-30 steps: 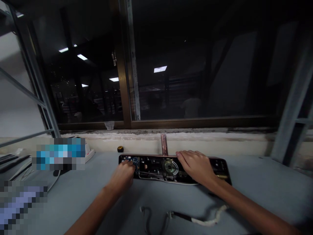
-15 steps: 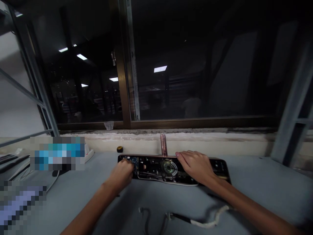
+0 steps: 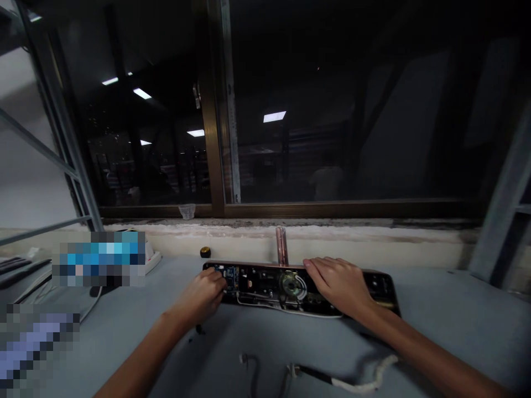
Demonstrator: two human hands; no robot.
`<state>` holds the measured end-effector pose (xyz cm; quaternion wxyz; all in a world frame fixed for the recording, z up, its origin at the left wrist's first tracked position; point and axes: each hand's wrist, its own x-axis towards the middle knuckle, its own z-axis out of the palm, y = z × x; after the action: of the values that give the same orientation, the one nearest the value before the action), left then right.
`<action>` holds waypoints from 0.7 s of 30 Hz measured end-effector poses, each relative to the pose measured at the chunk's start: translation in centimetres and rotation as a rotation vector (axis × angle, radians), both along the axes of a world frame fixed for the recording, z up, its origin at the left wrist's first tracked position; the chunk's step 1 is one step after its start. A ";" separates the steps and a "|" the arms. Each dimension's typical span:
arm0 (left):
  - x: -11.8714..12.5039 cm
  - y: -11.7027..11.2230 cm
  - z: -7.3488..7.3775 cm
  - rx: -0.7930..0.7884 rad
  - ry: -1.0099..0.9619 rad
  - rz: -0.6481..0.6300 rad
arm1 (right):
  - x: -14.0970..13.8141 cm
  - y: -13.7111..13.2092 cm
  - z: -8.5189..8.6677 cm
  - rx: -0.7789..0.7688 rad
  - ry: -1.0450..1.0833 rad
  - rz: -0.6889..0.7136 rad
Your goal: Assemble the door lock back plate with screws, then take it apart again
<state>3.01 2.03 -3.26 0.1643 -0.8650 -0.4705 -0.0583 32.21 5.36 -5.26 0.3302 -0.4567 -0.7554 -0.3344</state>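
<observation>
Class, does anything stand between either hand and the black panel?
Nothing visible does. The left hand is at the blue board on the panel; the right hand lies over the panel. The cable lies nearer the camera, not between.

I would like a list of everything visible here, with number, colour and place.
Window: 1, dark, brown-framed, at back
Lights: several, white, in window
Cup: 1, clear, at window's foot
Metal frames: 2, grey, left and right
Table: 1, grey-blue, below
Pixelated things: 2, blue and purple, table's left
White block: 1, white, table's left rear
Long casing: 1, black, on table
Circuit board: 1, blue, casing's left end
Round part: 1, greenish, casing's middle
Thin cable: 1, white, casing's near edge
Tube: 1, copper-coloured, behind casing
Round cap: 1, black-gold, behind casing's left end
Loose cable: at least 1, white-and-black, table's near part
Left hand: 1, bare, over circuit board
Right hand: 1, bare, on casing's right half
</observation>
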 end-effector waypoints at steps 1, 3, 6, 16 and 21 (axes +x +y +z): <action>0.1 0.0 0.0 -0.001 0.003 -0.004 | 0.0 0.0 0.0 0.002 0.000 -0.003; 0.2 0.0 -0.1 0.004 0.007 -0.006 | 0.1 -0.1 -0.1 0.006 -0.003 -0.005; 0.5 0.1 -0.5 0.018 0.005 0.006 | 0.1 -0.2 -0.1 0.006 -0.011 -0.002; 1.2 -0.1 -0.6 0.027 -0.021 0.064 | 0.0 -0.1 0.0 0.009 -0.011 -0.015; 1.8 -0.6 0.2 -0.014 0.011 0.066 | 0.0 -0.1 -0.1 0.004 -0.018 -0.017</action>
<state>4.76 1.48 -3.10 0.1629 -0.8504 -0.4982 -0.0449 32.21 5.22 -5.32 0.3215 -0.4595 -0.7537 -0.3427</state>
